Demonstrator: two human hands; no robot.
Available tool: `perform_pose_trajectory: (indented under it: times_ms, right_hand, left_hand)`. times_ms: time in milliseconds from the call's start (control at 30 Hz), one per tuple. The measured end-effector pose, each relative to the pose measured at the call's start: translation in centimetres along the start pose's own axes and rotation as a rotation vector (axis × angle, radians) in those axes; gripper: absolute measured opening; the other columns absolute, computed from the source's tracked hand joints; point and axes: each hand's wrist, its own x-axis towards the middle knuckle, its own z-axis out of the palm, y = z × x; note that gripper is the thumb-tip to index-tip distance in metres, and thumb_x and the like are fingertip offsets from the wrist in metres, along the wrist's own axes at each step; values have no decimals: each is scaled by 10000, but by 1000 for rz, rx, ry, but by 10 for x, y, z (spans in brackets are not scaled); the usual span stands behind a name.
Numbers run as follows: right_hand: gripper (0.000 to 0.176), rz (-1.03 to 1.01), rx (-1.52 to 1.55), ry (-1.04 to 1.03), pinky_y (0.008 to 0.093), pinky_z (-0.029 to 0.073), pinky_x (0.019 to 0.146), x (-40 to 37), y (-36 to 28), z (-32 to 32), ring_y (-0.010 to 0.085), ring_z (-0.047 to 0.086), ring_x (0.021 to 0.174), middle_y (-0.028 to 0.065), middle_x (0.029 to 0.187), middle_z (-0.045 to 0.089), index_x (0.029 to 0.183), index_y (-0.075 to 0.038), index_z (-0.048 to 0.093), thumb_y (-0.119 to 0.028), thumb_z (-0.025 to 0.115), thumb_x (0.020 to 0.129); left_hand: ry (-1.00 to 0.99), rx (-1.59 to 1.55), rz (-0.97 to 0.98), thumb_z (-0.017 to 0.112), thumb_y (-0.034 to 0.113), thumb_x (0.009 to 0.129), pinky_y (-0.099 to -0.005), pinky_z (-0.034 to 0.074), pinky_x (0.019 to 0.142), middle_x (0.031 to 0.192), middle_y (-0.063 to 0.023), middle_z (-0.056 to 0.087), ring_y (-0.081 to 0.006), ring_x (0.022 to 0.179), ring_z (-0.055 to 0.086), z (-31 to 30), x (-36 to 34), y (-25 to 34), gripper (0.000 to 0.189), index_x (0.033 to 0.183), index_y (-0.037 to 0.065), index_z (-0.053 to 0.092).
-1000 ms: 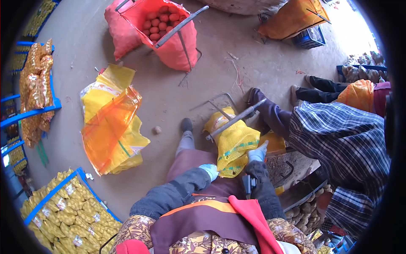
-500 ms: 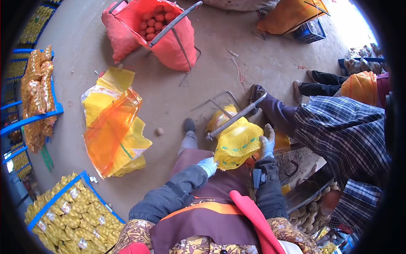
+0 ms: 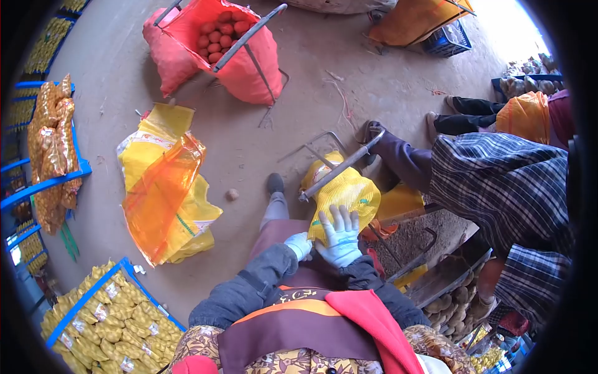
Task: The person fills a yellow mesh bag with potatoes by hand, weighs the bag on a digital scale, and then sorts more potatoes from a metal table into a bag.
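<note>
A yellow mesh bag (image 3: pixel 352 194) hangs from a metal bag stand (image 3: pixel 344 169) in front of my knees, its body draped over the bar toward me. At the bag's near left corner, my left hand (image 3: pixel 299 245), in a white glove, is closed on the mesh edge. My right hand (image 3: pixel 341 237), gloved too, lies over the near side of the bag with its fingers spread and stretched out. The bag's contents are hidden.
Flat yellow and orange bags (image 3: pixel 165 193) lie on the floor at left, near a loose potato (image 3: pixel 232 194). A red bag (image 3: pixel 252 71) of potatoes stands beyond. Blue racks (image 3: pixel 87 299) hold filled bags. A co-worker in a plaid garment (image 3: pixel 492 181) is close on my right.
My right hand has let go of the bag's right edge and moved left, opening flat over its near side. My left hand stays at the left corner.
</note>
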Motion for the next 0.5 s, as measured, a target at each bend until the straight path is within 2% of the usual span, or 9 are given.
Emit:
perform_pose_trajectory:
  times_ms: [100, 133, 200, 267, 333, 400, 433, 467, 500]
  right_hand:
    - [944, 86, -147, -63, 594, 107, 1132, 17, 19, 24, 394, 310, 1350, 166, 1413, 404, 1399, -182, 432, -366, 807, 552]
    - [804, 133, -203, -96, 592, 124, 1128, 20, 31, 26, 382, 345, 1337, 148, 1369, 461, 1362, -183, 477, -305, 761, 620]
    - [631, 147, -479, -16, 610, 115, 1129, 9, 81, 51, 349, 383, 1332, 126, 1354, 507, 1311, -182, 543, -244, 677, 697]
    - [517, 443, -302, -15, 574, 195, 1113, 11, 113, 34, 312, 449, 1272, 106, 1277, 560, 1249, -175, 600, -166, 593, 732]
    - [436, 645, -172, -24, 489, 288, 1092, 21, 141, 17, 299, 475, 1228, 101, 1221, 576, 1239, -174, 612, -171, 575, 804]
    - [375, 1096, 441, 384, 402, 371, 1046, 37, 164, 26, 298, 495, 1196, 105, 1209, 576, 1254, -156, 599, -210, 570, 884]
    - [360, 863, 377, 532, 363, 417, 1011, 18, 212, 74, 296, 512, 1176, 116, 1260, 561, 1260, -118, 589, -261, 564, 931]
    - [372, 944, 1115, 869, 371, 425, 1016, 25, 226, 99, 292, 530, 1159, 122, 1295, 544, 1272, -92, 572, -236, 563, 929]
    - [373, 1004, 1377, 933, 390, 428, 1020, 30, 212, 90, 295, 531, 1159, 116, 1292, 548, 1269, -85, 568, -236, 565, 928]
  left_hand:
    - [-21, -14, -38, 410, 209, 995, -285, 504, 491, 842, -73, 637, -176, 623, 660, -13, -8, 1, 223, 1103, 57, 533]
    - [-19, -12, -43, 410, 209, 995, -285, 504, 491, 842, -73, 637, -176, 623, 660, -15, -9, -2, 223, 1103, 57, 533]
    - [-36, 12, 12, 406, 226, 999, -289, 506, 497, 830, -69, 640, -177, 620, 659, -17, -9, -6, 232, 1098, 64, 538]
    - [-12, 16, 24, 408, 230, 1000, -300, 507, 502, 822, -66, 644, -176, 608, 655, -23, -5, -9, 234, 1103, 69, 541]
    - [-43, 94, 3, 409, 243, 1001, -306, 506, 514, 810, -63, 646, -168, 609, 656, -29, 2, -20, 245, 1105, 68, 545]
    - [-61, 152, 18, 408, 254, 1003, -307, 504, 523, 799, -58, 645, -165, 613, 653, -33, -1, -22, 255, 1094, 64, 552]
    - [-78, 213, 35, 407, 266, 1004, -309, 501, 532, 788, -54, 645, -162, 617, 650, -35, -5, -20, 267, 1083, 60, 558]
    - [-76, 214, 34, 407, 266, 1004, -309, 501, 532, 788, -54, 645, -162, 617, 650, -38, -10, -15, 267, 1083, 60, 558]
    - [-90, 237, 24, 412, 270, 1004, -311, 500, 543, 784, -51, 645, -160, 618, 645, -41, -17, -9, 269, 1072, 59, 565]
